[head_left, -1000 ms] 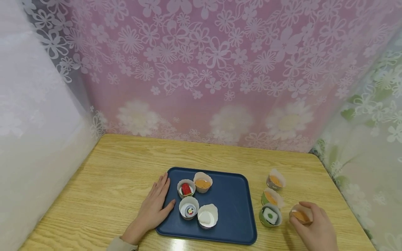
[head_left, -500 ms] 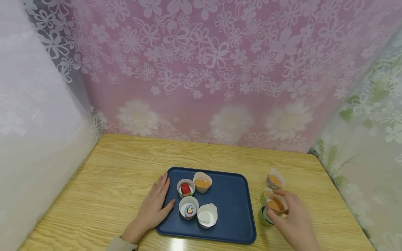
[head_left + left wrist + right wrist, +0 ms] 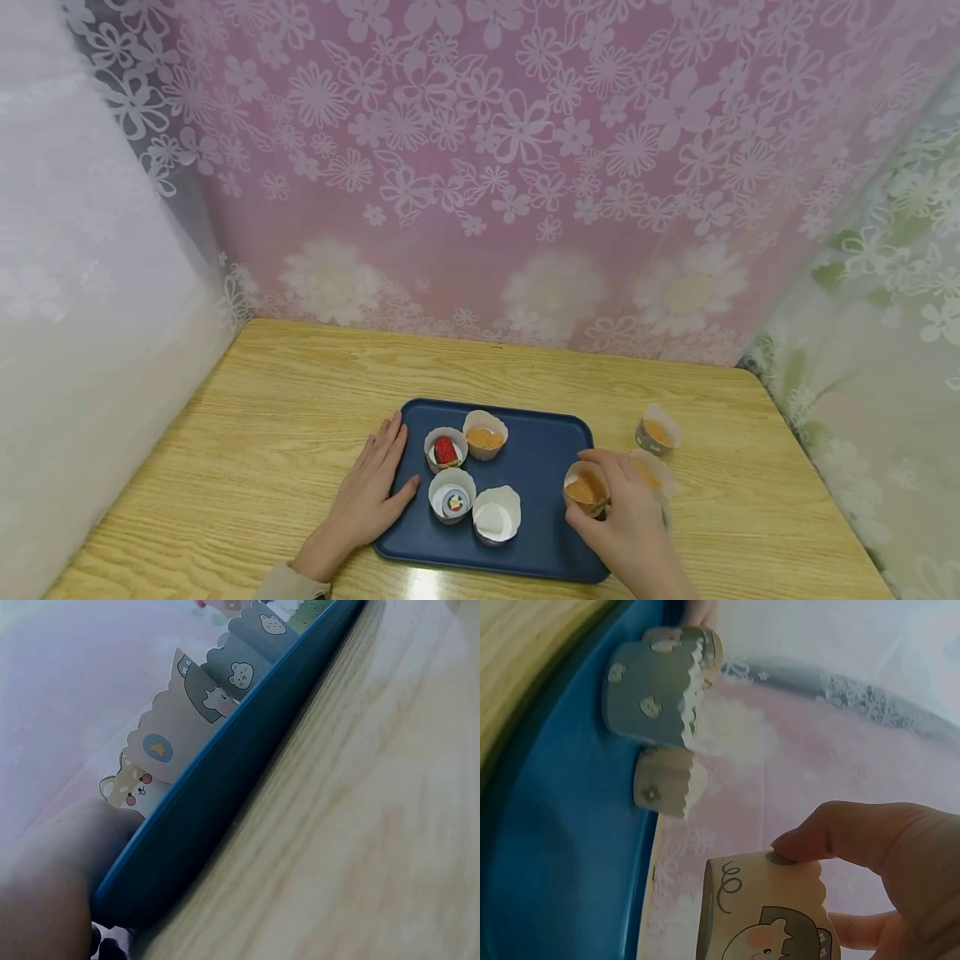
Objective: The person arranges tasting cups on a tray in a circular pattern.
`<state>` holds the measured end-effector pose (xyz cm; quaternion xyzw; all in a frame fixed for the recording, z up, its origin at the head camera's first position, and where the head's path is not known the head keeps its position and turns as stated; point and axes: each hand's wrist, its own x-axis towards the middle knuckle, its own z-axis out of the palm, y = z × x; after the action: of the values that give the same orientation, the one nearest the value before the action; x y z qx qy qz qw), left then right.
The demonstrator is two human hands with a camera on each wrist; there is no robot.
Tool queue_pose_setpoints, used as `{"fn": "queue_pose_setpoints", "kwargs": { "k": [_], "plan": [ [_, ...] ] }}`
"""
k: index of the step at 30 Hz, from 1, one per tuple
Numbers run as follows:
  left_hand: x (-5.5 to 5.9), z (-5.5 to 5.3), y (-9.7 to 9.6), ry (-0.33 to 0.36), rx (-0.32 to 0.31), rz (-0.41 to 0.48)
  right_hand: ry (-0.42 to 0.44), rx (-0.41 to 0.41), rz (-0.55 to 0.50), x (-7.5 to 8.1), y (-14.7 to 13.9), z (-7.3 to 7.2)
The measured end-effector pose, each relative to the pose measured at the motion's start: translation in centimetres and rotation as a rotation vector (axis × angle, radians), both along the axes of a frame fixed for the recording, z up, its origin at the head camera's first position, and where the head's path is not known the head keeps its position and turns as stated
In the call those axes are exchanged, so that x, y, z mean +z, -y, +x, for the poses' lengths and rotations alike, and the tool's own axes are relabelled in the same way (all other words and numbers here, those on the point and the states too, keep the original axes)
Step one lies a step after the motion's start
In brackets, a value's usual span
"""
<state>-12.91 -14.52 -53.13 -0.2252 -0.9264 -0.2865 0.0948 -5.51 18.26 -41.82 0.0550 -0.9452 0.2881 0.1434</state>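
My left hand [image 3: 367, 487] rests with fairly straight fingers along the left edge of a blue tray [image 3: 536, 450]. Over the tray's right part, my right hand [image 3: 628, 512] pinches a paper cupcake cup [image 3: 585, 490] between thumb and fingers. Something orange lies inside that cup; its cartoon-printed side shows in the right wrist view. Several cups stand on the tray's left half: one with a red piece [image 3: 445, 451], one with an orange piece [image 3: 483, 437], one with a round sushi-like piece [image 3: 454, 502], and one with a white piece [image 3: 491, 521].
To the right of the tray, a grey dotted cup [image 3: 656, 443] holding something orange stands on the wooden table [image 3: 757, 492]. Nearer, another cup [image 3: 660, 471] is partly covered by my right hand, and one more is mostly hidden. Floral curtains [image 3: 480, 208] surround the table.
My right hand has carried the cup with the orange piece leftward from the table's right side, past the standing cups, to above the tray. My left hand has stayed in place.
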Motion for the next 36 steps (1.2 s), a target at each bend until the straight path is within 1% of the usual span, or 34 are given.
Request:
{"fn": "queue_pose_setpoints", "kwargs": {
  "k": [3, 7, 12, 14, 18, 23, 28, 36],
  "plan": [
    [0.1, 0.0, 0.0, 0.001, -0.002, -0.001, 0.058, -0.003, -0.013, -0.3, 1.0, 0.1],
    [0.2, 0.1, 0.0, 0.006, 0.0, -0.003, 0.088, -0.006, -0.004, -1.0, 1.9, 0.3],
    [0.2, 0.1, 0.0, 0.008, 0.004, 0.0, 0.098, 0.028, -0.004, -2.3, 2.7, 0.4],
    [0.1, 0.1, 0.0, 0.008, 0.006, -0.002, 0.096, 0.043, 0.02, -2.8, 2.9, 0.4],
    [0.0, 0.1, -0.1, 0.005, 0.008, -0.003, 0.12, 0.048, 0.075, -3.6, 3.4, 0.5],
    [-0.1, 0.0, -0.1, 0.003, 0.009, -0.003, 0.136, 0.036, 0.106, -4.3, 3.7, 0.6],
    [-0.2, -0.1, -0.1, 0.01, 0.008, 0.001, 0.114, 0.023, 0.131, -4.9, 3.7, 0.4],
    [-0.1, -0.3, -0.3, 0.006, 0.013, -0.005, 0.131, 0.026, 0.118, -5.1, 3.6, 0.2]
  ]
}}
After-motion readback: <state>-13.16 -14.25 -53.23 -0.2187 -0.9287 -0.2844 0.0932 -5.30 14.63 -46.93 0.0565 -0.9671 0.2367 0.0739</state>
